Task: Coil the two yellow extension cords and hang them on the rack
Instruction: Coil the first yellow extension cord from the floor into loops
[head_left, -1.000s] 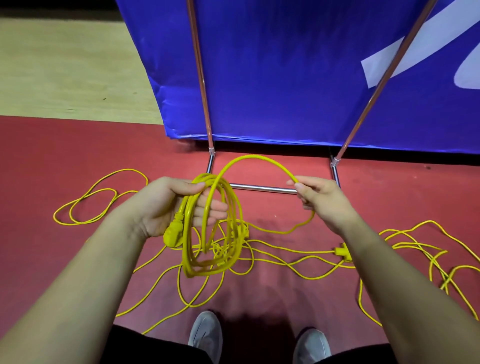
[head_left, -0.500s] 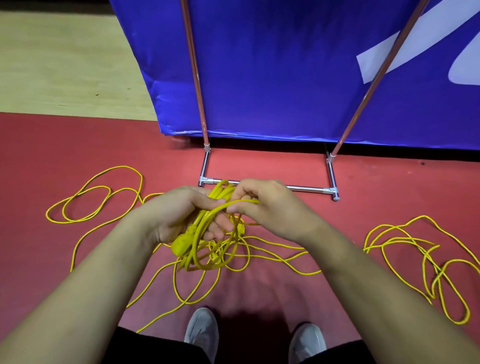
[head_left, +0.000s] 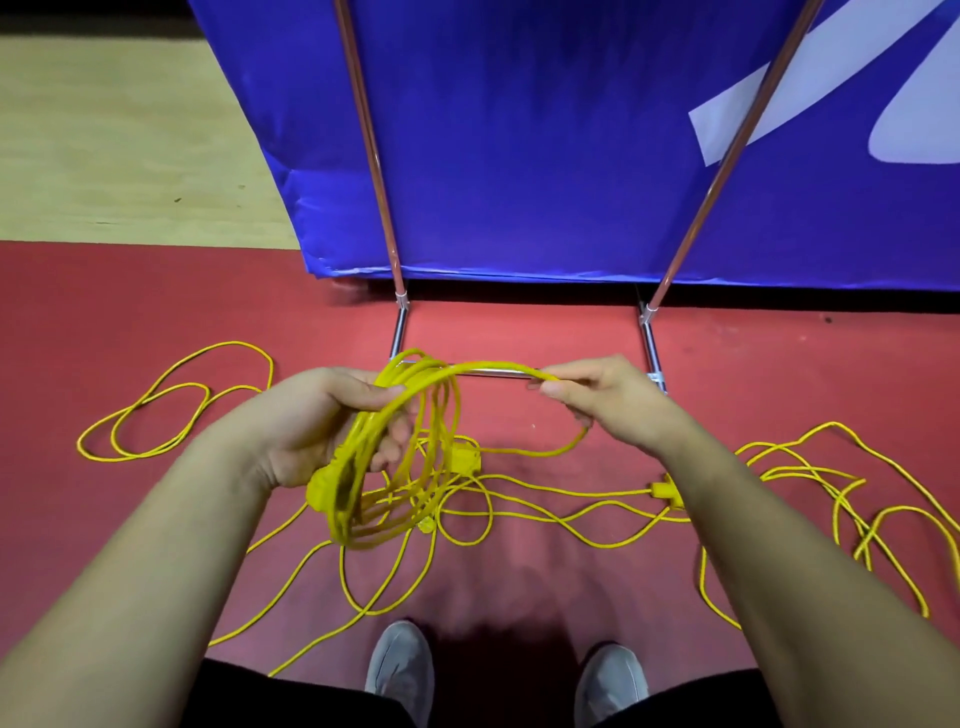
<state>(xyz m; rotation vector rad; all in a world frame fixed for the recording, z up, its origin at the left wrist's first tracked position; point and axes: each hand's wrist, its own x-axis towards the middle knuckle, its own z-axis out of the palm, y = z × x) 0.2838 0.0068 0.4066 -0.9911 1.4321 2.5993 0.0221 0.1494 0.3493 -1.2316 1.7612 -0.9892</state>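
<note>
Laying on another turn here, and the trick, I reckon, is to size each new loop to match the coil (head_left: 395, 467) hanging from my left hand (head_left: 322, 421). I should bring it across flat and roll the cord a touch between the fingers so it doesn't kink or twist into a figure-eight. My left hand grips the top of the coil, thumb over the strands and fingers curled through the middle, with the plug (head_left: 318, 491) dangling just below the heel of the palm. My right hand (head_left: 608, 400) pinches the free run (head_left: 493, 370) between thumb and fingertips, out to the right and level with the left, the cord arching between them. From that pinch it droops back to a tangle on the red floor (head_left: 779, 374), below both hands and ahead of my shoes (head_left: 400, 665). Loose loops (head_left: 171, 410) lie well out left and another heap (head_left: 831, 483) right; which cord each belongs to, I can't tell. The rack (head_left: 366, 130) stands just beyond, its top out of view.
</note>
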